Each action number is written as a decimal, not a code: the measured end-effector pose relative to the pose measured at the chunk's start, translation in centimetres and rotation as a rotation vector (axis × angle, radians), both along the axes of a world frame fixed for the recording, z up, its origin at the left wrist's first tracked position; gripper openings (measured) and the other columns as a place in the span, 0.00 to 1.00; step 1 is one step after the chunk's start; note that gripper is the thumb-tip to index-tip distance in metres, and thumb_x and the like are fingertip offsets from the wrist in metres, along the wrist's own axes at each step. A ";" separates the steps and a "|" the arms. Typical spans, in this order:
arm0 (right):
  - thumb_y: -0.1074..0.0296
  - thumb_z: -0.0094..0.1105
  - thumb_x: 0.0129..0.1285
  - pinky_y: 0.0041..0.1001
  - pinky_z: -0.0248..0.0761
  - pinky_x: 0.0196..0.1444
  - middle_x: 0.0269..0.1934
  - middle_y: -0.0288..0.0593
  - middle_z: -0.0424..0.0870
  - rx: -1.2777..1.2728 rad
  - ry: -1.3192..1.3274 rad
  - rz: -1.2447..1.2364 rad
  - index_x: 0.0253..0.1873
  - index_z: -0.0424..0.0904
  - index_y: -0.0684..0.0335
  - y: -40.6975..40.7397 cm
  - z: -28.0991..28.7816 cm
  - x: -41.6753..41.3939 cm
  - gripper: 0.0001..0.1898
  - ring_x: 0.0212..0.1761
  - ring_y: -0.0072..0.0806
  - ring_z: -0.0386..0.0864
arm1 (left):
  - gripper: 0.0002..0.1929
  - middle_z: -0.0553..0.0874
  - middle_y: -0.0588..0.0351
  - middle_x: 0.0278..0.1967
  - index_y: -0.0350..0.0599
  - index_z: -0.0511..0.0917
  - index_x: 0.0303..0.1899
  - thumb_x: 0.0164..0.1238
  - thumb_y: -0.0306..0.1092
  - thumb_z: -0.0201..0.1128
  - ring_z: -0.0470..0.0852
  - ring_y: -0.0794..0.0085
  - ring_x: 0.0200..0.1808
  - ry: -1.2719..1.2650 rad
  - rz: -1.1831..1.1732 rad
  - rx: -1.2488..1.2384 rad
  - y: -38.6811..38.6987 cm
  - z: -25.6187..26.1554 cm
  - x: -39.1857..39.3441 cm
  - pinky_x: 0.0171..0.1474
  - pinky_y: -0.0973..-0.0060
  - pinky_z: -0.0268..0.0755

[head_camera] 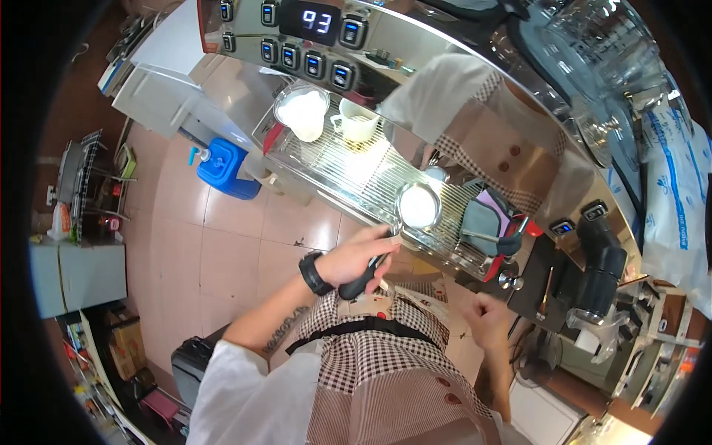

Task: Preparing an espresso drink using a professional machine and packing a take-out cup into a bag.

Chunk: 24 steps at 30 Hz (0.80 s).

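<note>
My left hand (364, 258) is wrapped around the black handle of a portafilter (419, 206), whose bright round basket is over the drip tray grate of an espresso machine (367, 28). Glare hides what is in the basket. Away from the machine, my right hand (488, 320) is curled in a loose fist at my right side; whether anything is inside it cannot be seen. On the grate (361, 167) stand a measuring cup (357, 120) and white-looking containers (305, 114). Grey and purple cloths (485, 217) lie at the grate's right end, by a steam wand.
A blue jerrycan with a pump (227, 168) stands on the tiled floor at left. Right of the machine, a dark counter holds a metal tamper (510, 280), a brush (545, 295) and a black grinder part (603, 278). Packaged plastic cups or lids (676, 194) hang over the far right.
</note>
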State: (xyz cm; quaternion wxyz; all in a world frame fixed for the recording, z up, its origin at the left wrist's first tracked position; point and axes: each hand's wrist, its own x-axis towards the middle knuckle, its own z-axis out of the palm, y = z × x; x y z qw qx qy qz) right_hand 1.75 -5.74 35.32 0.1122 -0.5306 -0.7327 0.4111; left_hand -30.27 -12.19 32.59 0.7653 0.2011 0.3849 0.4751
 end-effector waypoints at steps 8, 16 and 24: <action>0.66 0.74 0.60 0.29 0.59 0.22 0.14 0.39 0.64 -0.121 -0.084 -0.161 0.21 0.65 0.65 -10.4 -2.4 -5.2 0.24 0.19 0.22 0.60 | 0.08 0.75 0.58 0.22 0.39 0.71 0.48 0.71 0.27 0.58 0.77 0.72 0.14 0.026 -0.272 0.096 5.7 4.4 -9.5 0.15 0.75 0.70; 0.67 0.72 0.61 0.28 0.58 0.20 0.14 0.39 0.64 -0.069 -0.101 -0.416 0.21 0.66 0.66 -14.8 -3.9 -6.3 0.23 0.19 0.20 0.59 | 0.10 0.75 0.59 0.19 0.37 0.70 0.44 0.62 0.26 0.56 0.75 0.75 0.13 0.168 -0.594 0.239 11.6 5.7 -11.4 0.17 0.75 0.73; 0.65 0.71 0.62 0.29 0.60 0.22 0.15 0.39 0.64 -0.065 -0.201 -0.440 0.21 0.67 0.67 -15.8 -4.7 -6.3 0.23 0.19 0.20 0.59 | 0.08 0.74 0.60 0.21 0.37 0.71 0.42 0.63 0.26 0.58 0.74 0.78 0.14 0.071 -0.622 0.281 13.0 6.1 -13.1 0.14 0.76 0.72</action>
